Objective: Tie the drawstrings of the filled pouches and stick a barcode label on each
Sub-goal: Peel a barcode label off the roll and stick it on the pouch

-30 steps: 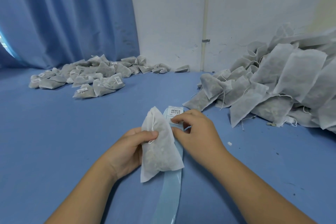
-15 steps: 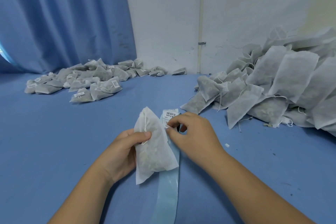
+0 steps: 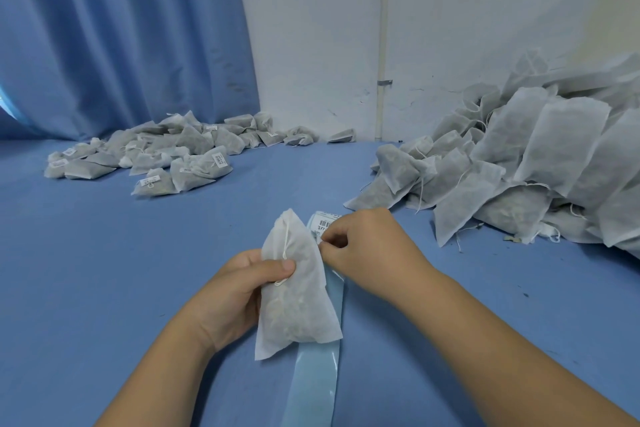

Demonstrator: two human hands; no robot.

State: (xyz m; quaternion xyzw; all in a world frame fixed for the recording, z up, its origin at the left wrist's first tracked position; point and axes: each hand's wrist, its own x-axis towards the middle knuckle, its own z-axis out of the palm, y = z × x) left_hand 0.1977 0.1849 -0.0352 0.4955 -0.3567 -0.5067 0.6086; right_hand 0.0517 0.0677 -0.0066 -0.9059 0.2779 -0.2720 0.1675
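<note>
Between left hand point(image 3: 239, 291) thumb and fingers point(image 3: 246, 256) stands the pouch point(image 3: 298, 295).

barcode label point(image 3: 325, 222): on liner strip point(image 3: 311, 378), 12 o'clock of held pouch point(image 3: 298, 288); bars and one character line, unreadable
pile labels point(image 3: 219, 159): 10 o'clock, print too small

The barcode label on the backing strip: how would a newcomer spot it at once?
On the blue table, between the labelled pile and the unlabelled heap, a pale blue backing strip runs away from the person, partly hidden by the pouch in the left hand. At its far end, the right hand pinches at the barcode label. Unlike that pile's labels, it sits on no pouch.
</note>
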